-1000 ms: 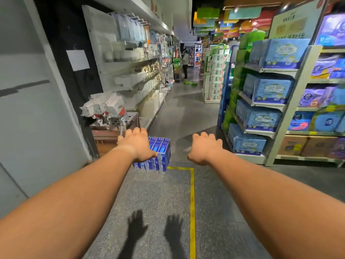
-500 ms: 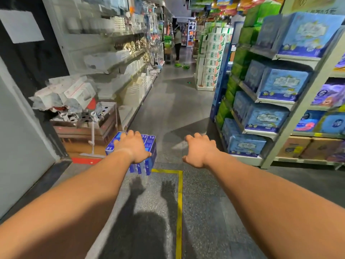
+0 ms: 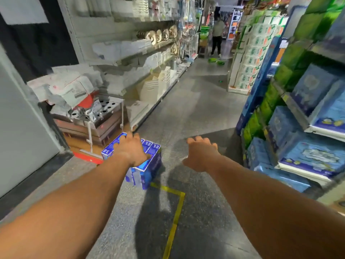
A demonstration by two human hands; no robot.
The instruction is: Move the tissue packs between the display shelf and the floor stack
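The left hand (image 3: 131,151) is out in front, clamped over the top of a blue tissue pack (image 3: 143,165), fingers wrapped down its far edge and thumb tucked on the near side, so that grip is closed on the bundle. The pack hangs above the grey floor (image 3: 196,113), just beyond the corner of the yellow floor line (image 3: 175,208), and it shows several slim blue-and-white units side by side (there is white print on the wrappers, but blur makes it unreadable).

The right hand (image 3: 201,156) is level with it, well to the right of the pack, carrying nothing, fingers loosely curled and apart. Both bare arms reach out from the bottom corners, and their shadows fall on the floor beside the yellow line.

Right of the pack stands the display shelf (image 3: 298,118), stocked with big pale-blue tissue bundles (image 3: 309,157) and green ones (image 3: 268,101); their labels are smeared by motion and no brand can be made out. Left of the pack sits a low brown crate pile (image 3: 100,124) topped with crumpled white packaging, and behind that a white shelf unit (image 3: 141,49) of pale goods. Far beyond the pack, down the aisle, a person (image 3: 217,36) stands near a tall stack of white-and-green packs (image 3: 248,58).
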